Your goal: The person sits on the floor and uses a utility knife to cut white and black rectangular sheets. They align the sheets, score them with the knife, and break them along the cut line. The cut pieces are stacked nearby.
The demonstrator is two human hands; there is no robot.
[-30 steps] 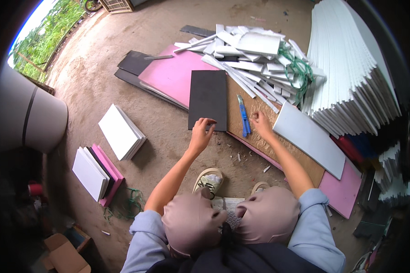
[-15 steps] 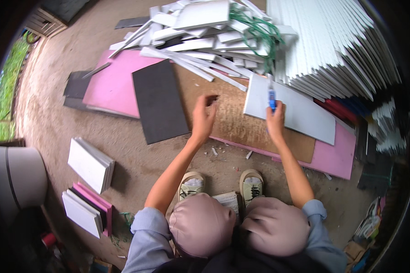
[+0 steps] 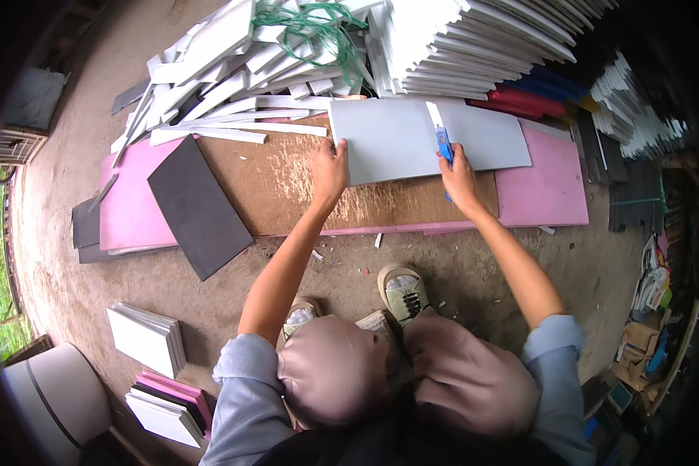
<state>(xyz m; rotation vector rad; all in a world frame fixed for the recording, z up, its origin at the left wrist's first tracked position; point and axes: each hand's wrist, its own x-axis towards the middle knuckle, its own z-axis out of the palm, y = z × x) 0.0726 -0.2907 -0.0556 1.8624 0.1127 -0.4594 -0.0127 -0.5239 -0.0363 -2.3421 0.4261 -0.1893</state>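
Note:
My right hand (image 3: pixel 459 175) is closed around a blue utility knife (image 3: pixel 443 146), its long blade out and pointing away from me. The knife is above a pale grey-white foam sheet (image 3: pixel 388 144), and I cannot tell whether its blade touches it. At the sheet's near left end, my left hand (image 3: pixel 331 175) grips the edge with thumb and fingers. The sheet lies over a worn brown board (image 3: pixel 248 175), which rests on pink sheets (image 3: pixel 547 182). A dark grey sheet (image 3: pixel 199 206) lies slanted across the board's left end.
White foam strips (image 3: pixel 233 85) and tangled green string (image 3: pixel 318 35) are heaped beyond the board. A tall stack of white sheets (image 3: pixel 458 58) stands at the back right. White pieces (image 3: pixel 144 338) and a mixed bundle (image 3: pixel 167 415) sit at lower left, near a white roll (image 3: pixel 58 396).
My left hand has moved from over the brown board to the foam sheet's left end and taken hold of it. The view has turned right, and the knife stays in my right hand.

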